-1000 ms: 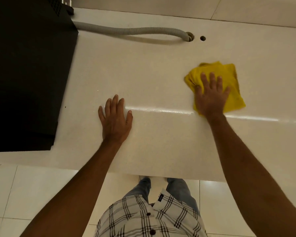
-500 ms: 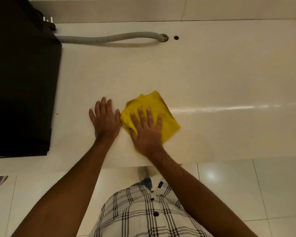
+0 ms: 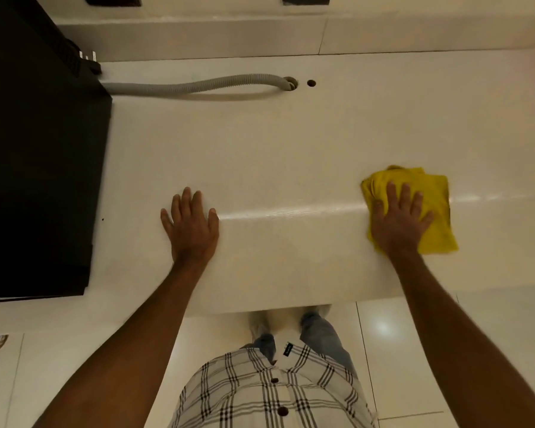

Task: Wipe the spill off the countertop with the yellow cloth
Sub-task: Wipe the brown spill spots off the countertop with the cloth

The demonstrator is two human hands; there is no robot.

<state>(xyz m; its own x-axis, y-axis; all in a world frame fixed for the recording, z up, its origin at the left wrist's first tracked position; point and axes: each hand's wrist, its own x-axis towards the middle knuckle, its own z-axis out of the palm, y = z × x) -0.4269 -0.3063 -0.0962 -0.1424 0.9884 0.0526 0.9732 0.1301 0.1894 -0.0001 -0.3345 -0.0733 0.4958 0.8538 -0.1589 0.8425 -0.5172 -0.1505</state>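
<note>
Head view: your right hand [image 3: 397,222] lies spread flat on the yellow cloth [image 3: 433,211] — the unwiped countertop [image 3: 291,156] stretches leftward toward your splayed left hand [image 3: 192,227]

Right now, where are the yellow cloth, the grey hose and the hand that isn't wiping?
yellow cloth [image 3: 436,211]: head view, bare fabric right of the fingers.
grey hose [image 3: 198,86]: head view, middle of its ribbed length.
left hand [image 3: 192,230]: head view, back of the hand, flat on the countertop.

Yellow cloth [image 3: 436,211], cream countertop [image 3: 260,156], black appliance [image 3: 37,168], plaid shirt [image 3: 260,393]
</note>
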